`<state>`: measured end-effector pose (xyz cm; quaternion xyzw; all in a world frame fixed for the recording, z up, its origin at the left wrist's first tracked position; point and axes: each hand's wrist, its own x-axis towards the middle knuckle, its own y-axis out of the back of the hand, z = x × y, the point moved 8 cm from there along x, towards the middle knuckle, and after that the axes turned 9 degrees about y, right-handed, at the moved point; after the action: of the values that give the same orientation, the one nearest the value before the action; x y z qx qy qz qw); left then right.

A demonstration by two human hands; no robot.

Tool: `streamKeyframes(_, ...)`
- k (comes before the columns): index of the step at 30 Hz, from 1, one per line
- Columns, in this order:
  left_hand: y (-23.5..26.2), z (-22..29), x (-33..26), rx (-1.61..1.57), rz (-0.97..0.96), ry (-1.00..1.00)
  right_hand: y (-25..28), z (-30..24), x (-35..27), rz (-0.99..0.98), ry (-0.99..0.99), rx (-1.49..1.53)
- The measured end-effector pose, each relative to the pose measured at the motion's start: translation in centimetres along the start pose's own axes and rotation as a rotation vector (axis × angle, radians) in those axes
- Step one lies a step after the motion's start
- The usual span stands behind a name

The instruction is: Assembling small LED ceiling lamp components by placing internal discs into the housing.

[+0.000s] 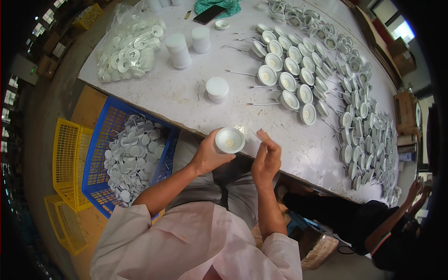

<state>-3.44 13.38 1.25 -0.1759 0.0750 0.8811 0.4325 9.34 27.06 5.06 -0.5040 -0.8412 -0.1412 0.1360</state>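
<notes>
My left hand [208, 153] is closed around a round white downlight [230, 140], its bowl facing up with a cluster of yellowish LED dots in the centre. Just to the right, my right hand [267, 157] is raised with bent fingers. A pale, blurred sliver shows by its fingertips; I cannot make out what it is. Beyond the hands, a short stack of white discs [217, 89] stands on the white table [186, 100]. Rows of similar downlights [289, 81] with wire leads lie to the right.
Taller disc stacks [178, 50], a clear bag of white rings [128, 53] and a phone [209, 14] are farther back. A blue crate [97, 154] of white parts stands at left, beside yellow baskets [70, 163]. Another person [368, 224] is at the right.
</notes>
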Motion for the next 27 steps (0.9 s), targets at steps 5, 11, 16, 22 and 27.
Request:
streamKeyframes(5,-0.5,-0.2,0.5,0.092,-0.03,-0.058,-2.3,-4.6,-2.9,-0.384,0.653,-0.301)
streamKeyframes(11,-1.2,0.5,-0.3,0.056,-0.127,-0.034,-3.4,-5.1,-4.1,-0.476,0.766,-0.39)
streamKeyframes(16,-1.9,0.8,-0.7,-0.111,-0.239,-0.044,-3.6,-4.9,-4.5,-0.492,0.797,-0.414)
streamKeyframes(22,-1.6,2.3,-1.0,-0.293,-0.301,-0.171,-3.7,-5.2,-4.6,-0.495,0.827,-0.457)
streamKeyframes(27,-1.5,1.3,-0.6,-0.239,-0.22,-0.043,-3.7,-5.2,-4.7,-0.472,0.858,-0.505)
